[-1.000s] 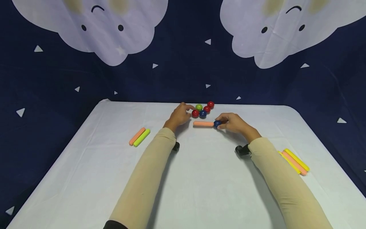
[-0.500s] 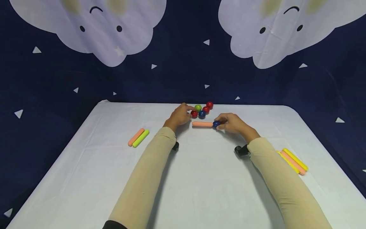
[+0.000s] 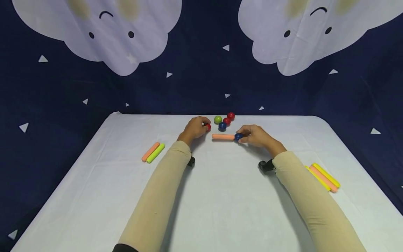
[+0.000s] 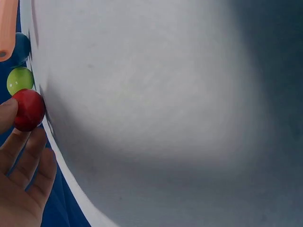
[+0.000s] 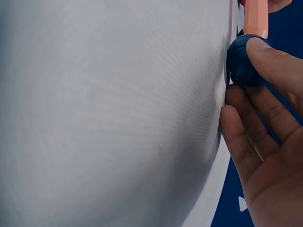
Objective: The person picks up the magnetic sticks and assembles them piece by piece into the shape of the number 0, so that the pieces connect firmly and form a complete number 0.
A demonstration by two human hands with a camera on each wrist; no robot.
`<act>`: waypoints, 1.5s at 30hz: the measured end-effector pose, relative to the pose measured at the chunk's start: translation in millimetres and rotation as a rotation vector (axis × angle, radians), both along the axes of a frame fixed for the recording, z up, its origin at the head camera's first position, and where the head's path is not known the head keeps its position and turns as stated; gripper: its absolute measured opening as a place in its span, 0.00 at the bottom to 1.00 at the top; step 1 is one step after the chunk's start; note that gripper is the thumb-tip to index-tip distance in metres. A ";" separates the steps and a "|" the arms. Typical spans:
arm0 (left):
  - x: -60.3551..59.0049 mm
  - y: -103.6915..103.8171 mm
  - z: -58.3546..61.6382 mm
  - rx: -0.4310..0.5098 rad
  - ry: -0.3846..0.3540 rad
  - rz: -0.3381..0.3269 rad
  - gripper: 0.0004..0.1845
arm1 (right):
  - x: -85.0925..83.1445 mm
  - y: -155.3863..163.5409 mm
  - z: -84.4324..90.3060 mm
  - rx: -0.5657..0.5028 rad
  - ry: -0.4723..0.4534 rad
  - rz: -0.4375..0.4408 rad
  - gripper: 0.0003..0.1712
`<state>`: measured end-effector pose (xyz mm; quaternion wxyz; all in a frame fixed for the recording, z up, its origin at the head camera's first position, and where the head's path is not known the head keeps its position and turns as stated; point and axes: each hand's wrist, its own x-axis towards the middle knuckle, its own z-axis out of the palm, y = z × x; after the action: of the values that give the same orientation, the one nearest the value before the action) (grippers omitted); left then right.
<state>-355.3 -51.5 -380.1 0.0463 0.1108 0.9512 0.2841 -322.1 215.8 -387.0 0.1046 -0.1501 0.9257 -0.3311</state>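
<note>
My left hand point(image 3: 195, 128) pinches a red ball point(image 4: 29, 110) between thumb and fingers, close to the tabletop. In my right hand point(image 3: 257, 135) is a dark blue ball point(image 5: 244, 60), gripped by thumb and fingers. An orange stick point(image 3: 223, 137) extends leftward from that ball, its end against it. The stick's free end points toward my left hand, and the left wrist view shows a hole in that end. Just behind the stick sit a green ball point(image 3: 218, 119), another blue ball point(image 3: 222, 126) and two red balls point(image 3: 226, 121).
To the left on the white table point(image 3: 220, 203) lie an orange stick point(image 3: 150, 151) and a lime stick point(image 3: 155, 153). Beside my right forearm are two yellow sticks point(image 3: 326, 175) with an orange one point(image 3: 323, 179) between them. A dark blue cloth point(image 3: 201, 87) hangs behind.
My left hand has taken the red ball at the left of the group and drawn it a little left, away from the others. My right hand keeps its place.
</note>
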 end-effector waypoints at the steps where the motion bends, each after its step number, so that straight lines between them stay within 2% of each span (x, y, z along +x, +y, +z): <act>1: 0.5 -0.8 -0.4 0.009 -0.005 0.000 0.17 | 0.1 -0.5 0.0 -0.001 0.001 0.002 0.19; 7: 1.8 -5.5 -0.2 0.010 0.018 -0.017 0.17 | -2.0 -2.6 -1.0 -0.009 0.011 -0.002 0.19; 11: 2.6 -10.1 0.8 -0.046 0.001 -0.054 0.22 | -1.8 -3.6 -1.3 -0.001 -0.002 0.000 0.19; 15: 4.3 -16.0 1.9 -0.083 -0.012 -0.074 0.20 | -1.1 -4.8 -1.3 0.000 -0.001 -0.001 0.19; 23: 12.2 -32.6 3.8 -0.027 -0.110 -0.091 0.23 | 0.6 -1.0 0.5 0.021 0.027 0.004 0.19; 27: 17.2 -40.9 6.7 -0.054 -0.117 -0.102 0.24 | 0.4 -0.2 2.2 0.020 0.027 0.005 0.19; 33: 22.6 -48.2 7.2 -0.030 -0.125 -0.101 0.23 | 0.1 -1.3 2.2 0.022 0.031 0.007 0.19; 45: 25.7 -47.5 -0.6 -0.002 -0.127 -0.103 0.23 | 2.2 -4.5 1.2 0.026 0.010 -0.006 0.19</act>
<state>-329.7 -99.0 -380.7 0.1212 0.1412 0.9397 0.2871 -319.9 211.3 -385.8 0.1009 -0.1478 0.9308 -0.3188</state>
